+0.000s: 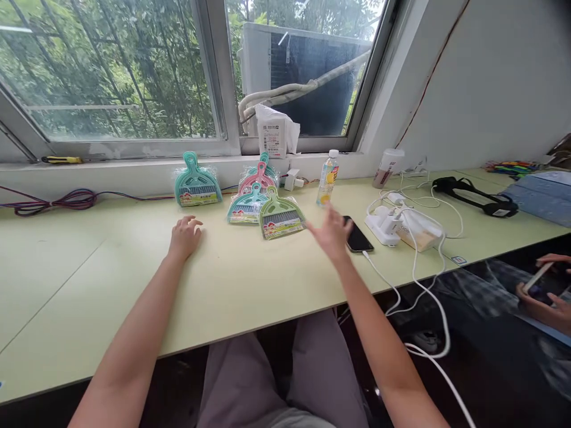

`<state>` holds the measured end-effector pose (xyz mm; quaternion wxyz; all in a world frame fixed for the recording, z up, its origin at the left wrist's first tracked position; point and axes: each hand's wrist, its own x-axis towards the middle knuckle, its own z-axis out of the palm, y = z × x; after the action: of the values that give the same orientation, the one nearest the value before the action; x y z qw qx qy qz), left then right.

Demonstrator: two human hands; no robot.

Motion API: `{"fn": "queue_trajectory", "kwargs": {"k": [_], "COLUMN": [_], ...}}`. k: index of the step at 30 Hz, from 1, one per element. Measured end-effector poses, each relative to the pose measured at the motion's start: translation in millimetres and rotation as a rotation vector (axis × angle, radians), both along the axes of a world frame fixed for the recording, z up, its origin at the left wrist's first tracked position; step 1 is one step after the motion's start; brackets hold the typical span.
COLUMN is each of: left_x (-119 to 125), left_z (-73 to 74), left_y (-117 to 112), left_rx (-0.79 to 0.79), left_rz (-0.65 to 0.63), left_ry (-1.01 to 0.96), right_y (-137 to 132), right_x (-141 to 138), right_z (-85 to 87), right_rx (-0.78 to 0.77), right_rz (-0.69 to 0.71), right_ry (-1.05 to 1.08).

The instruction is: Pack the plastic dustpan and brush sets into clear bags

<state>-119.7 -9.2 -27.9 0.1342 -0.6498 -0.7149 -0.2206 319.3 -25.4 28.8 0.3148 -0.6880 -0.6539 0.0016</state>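
The window (pixel 116 71) fills the far side, with an AC unit (pixel 257 65) outside its right pane; below it, the pale table (pixel 232 285) runs across the width. A blue box (pixel 542 199) lies at the table's far right, a black strap (pixel 482 196) to its left. Five wrapped dustpans make up the centre. The mint dustpan (pixel 197 185) stands alone on the left, near the wall; to its right is an overlapping group, with the green dustpan (pixel 282 219) foremost, the blue dustpan (pixel 248 208) just behind it to the left, the pink dustpan (pixel 259 173) farther back and the teal dustpan (pixel 264 157) rearmost, mostly hidden. The right hand (pixel 331 235), blurred, has its fingers spread and holds nothing; it is just beside the green dustpan's right edge, and whether they touch cannot be told. The left hand (pixel 184 236) rests palm down on the table in front of the mint dustpan, fingers loosely curled and empty. At the lower right, beyond the table's edge, a co-worker's hands (pixel 553 306) hold a device. A white package (pixel 273 137) stands at the window's foot. The bottle (pixel 328 178) stands upright behind the right hand, and the cup (pixel 388 169) tilts farther right. Smallest are the power strip (pixel 380 226), the phone (pixel 358 238) beside the right hand, and the yellow cutter (pixel 62 160) on the sill.
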Motion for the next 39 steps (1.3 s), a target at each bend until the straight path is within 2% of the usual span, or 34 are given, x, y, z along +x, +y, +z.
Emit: {"fn": "queue_trajectory", "kwargs": {"k": [3, 4, 6, 10, 13, 16, 22, 25, 27, 29, 31, 35, 39], "left_x": [0.3, -0.4, -1.6, -1.4, 1.6, 5.3, 11.5, 13.6, 14.4, 15.0, 15.9, 19.0, 21.3], "left_z": [-0.6, -0.7, -0.7, 1.2, 3.3, 4.9, 9.1, 10.9, 11.6, 12.0, 12.9, 16.0, 17.9], "left_y": [-1.4, -0.9, 0.3, 0.2, -1.5, -3.1, -5.3, -6.1, -6.7, -7.5, -8.7, -11.9, -14.2], "left_rx": [-0.027, -0.029, -0.037, -0.056, -0.070, -0.088, -0.126, -0.144, -0.152, -0.166, -0.182, -0.191, -0.196], "left_rz": [-0.031, -0.027, -0.022, -0.030, -0.038, -0.051, -0.050, -0.047, -0.044, -0.040, -0.037, -0.029, -0.030], "left_ry": [0.008, 0.007, 0.010, 0.025, 0.021, 0.004, -0.047, -0.064, -0.064, -0.062, -0.057, -0.058, -0.082], "right_y": [-13.7, -18.2, -23.7, -25.9, -41.5, -81.5, -183.7, -214.4, -222.2, -217.1, -197.5, -127.0, -67.0], "right_x": [85.4, 102.6, 119.1, 109.5, 97.9, 90.2, 65.1, 55.8, 56.7, 64.1, 75.6, 98.3, 110.2], "right_z": [-9.2, -13.7, -21.8, -26.1, -24.3, -29.1, -44.6, -43.3, -38.9, -32.6, -25.7, -21.2, -34.5], "right_rx": [-0.215, -0.294, -0.372, -0.311, -0.264, -0.217, -0.059, -0.059, -0.069, -0.055, -0.025, -0.024, -0.058], "right_rz": [-0.229, -0.248, -0.250, -0.262, -0.270, -0.244, -0.122, -0.077, -0.035, 0.015, 0.103, 0.426, 0.507], "right_ry": [-0.007, -0.015, -0.049, -0.140, -0.161, -0.155, -0.136, -0.155, -0.167, -0.142, -0.054, 0.173, 0.201]}}
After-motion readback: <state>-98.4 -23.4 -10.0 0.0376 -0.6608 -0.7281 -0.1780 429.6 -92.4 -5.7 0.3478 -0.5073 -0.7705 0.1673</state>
